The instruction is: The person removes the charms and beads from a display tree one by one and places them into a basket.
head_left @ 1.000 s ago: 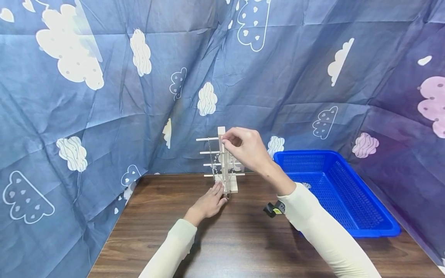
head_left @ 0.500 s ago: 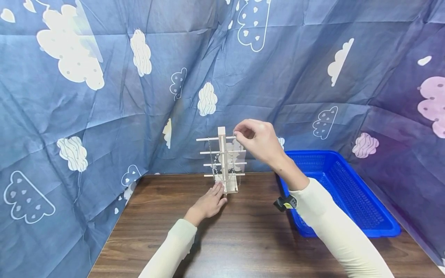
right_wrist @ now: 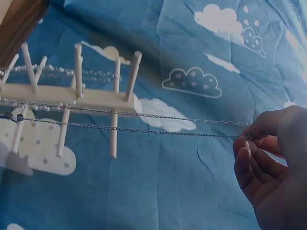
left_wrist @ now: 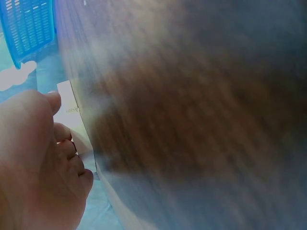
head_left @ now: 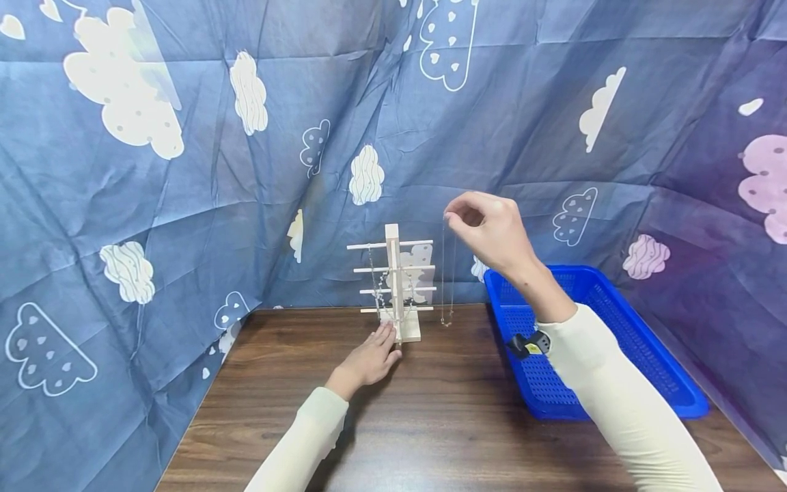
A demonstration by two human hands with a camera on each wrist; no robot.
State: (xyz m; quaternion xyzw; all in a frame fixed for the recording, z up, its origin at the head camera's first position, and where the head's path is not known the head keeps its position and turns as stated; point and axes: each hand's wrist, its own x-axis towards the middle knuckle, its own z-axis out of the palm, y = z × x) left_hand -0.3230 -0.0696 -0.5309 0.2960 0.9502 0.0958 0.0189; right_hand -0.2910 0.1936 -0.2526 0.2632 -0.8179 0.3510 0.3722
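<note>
My right hand (head_left: 494,229) pinches a thin chain necklace (right_wrist: 148,129) between thumb and fingertips. The chain hangs in a long loop to the right of a pale wooden jewelry stand (head_left: 392,236), apart from it. In the right wrist view its two strands run across in front of the stand, with dark beads on one. Beaded necklaces (right_wrist: 100,74) hang on the stand's pegs. My left hand (head_left: 369,359) rests with extended fingers on the front left of the stand's base (head_left: 413,333). In the left wrist view the hand hides part of that base.
A blue plastic basket (head_left: 682,410) stands on the right of the brown wooden table (head_left: 430,424), beneath my right forearm. A blue cloth with white clouds (head_left: 504,137) hangs close behind the stand.
My right hand has moved right and upward from the stand's post, carrying the necklace clear of the upper pegs. My left hand has stayed on the base.
</note>
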